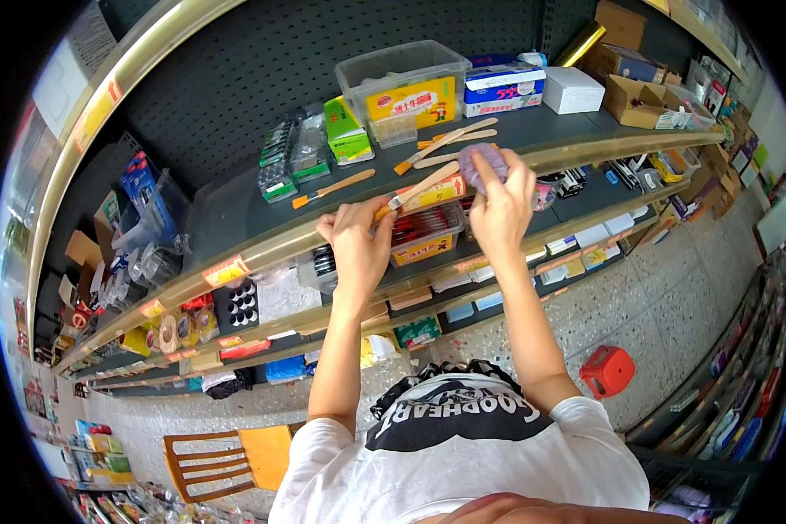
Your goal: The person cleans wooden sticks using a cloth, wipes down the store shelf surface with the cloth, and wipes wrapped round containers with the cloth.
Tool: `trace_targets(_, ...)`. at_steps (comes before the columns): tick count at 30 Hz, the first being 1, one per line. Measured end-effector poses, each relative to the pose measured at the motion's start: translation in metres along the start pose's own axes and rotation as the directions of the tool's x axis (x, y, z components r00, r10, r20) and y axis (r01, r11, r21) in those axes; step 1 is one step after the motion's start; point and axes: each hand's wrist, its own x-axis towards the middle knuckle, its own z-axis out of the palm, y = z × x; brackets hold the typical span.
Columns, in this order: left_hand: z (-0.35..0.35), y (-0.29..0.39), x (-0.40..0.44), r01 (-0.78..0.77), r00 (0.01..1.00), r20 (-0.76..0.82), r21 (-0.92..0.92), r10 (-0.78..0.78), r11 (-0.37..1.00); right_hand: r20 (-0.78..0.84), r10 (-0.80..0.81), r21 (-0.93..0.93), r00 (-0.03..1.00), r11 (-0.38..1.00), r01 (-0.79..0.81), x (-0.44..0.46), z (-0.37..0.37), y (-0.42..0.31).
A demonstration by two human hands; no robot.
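My left hand (358,243) is closed around the bristle end of a paintbrush (430,182), its wooden handle slanting up to the right over the shelf's front edge. In my right hand (503,203) is a bunched purple cloth (483,166), gripped by the fingers near the tip of that handle. Whether cloth and handle touch I cannot tell. On the grey shelf (227,205), another paintbrush (334,188) with a wooden handle lies to the left. More wooden-handled brushes (450,143) lie crossed together just behind my hands.
Behind the brushes stand a clear plastic bin (402,74), a green box (348,131), a blue-and-white box (503,90) and a white box (574,90). Below, a tub of red items (424,236) sits on a lower shelf. A wooden chair (236,458) and red stool (608,371) are on the floor.
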Motion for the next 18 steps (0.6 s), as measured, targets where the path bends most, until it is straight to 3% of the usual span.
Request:
trace_targets(6,-0.017,-0.001,0.003,0.045,0.999,-0.005,-0.024,-0.045,0.999,-0.038,0.031,-0.027,0.999,0.999,-0.032,0.005,-0.004,0.011)
trace_targets(13,-0.065,-0.016,0.031,0.146,0.989,-0.018,-0.023,-0.147,0.989,0.066,-0.037,0.104,0.997,0.994,0.029,0.012,0.002,-0.017)
trace_targets(18,-0.082,-0.058,0.048,0.242,0.966,0.095,-0.004,-0.24,0.97,0.105,-0.003,0.083,0.995,0.997,-0.006,0.016,0.002,-0.019)
